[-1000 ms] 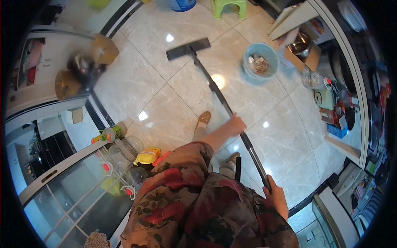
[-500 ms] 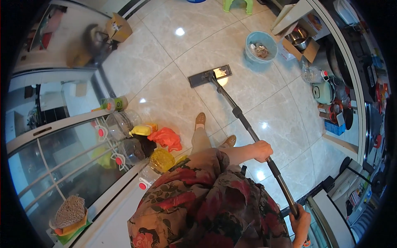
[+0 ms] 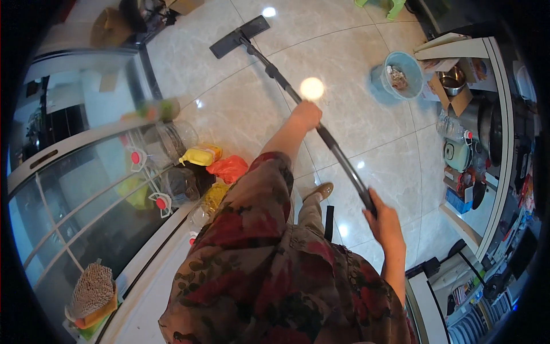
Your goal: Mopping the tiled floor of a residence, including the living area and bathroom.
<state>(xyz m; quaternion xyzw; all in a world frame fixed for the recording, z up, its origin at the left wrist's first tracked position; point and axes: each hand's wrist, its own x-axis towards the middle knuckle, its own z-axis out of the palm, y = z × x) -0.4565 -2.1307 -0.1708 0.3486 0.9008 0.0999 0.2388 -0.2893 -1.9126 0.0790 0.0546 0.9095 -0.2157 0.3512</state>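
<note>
A flat mop with a grey and black pole slants across the tiled floor. Its dark rectangular head lies flat on the tiles at the far left-centre. My left hand, arm stretched forward, is wrapped round the middle of the pole. Close to the pole's near end, my right hand grips it, with the wrist bent. One tan shoe shows below the pole; the other is hidden by my patterned clothing.
A light-blue bucket with rubbish stands far right, beside a box holding a metal pot. Large plastic bottles, a yellow pack and a red bag line the left. A green stool is at the far edge.
Both hands have pushed the mop forward and to the left; its head has slid farther away. My left arm is stretched out more, and my right hand has come forward from the lower right.
</note>
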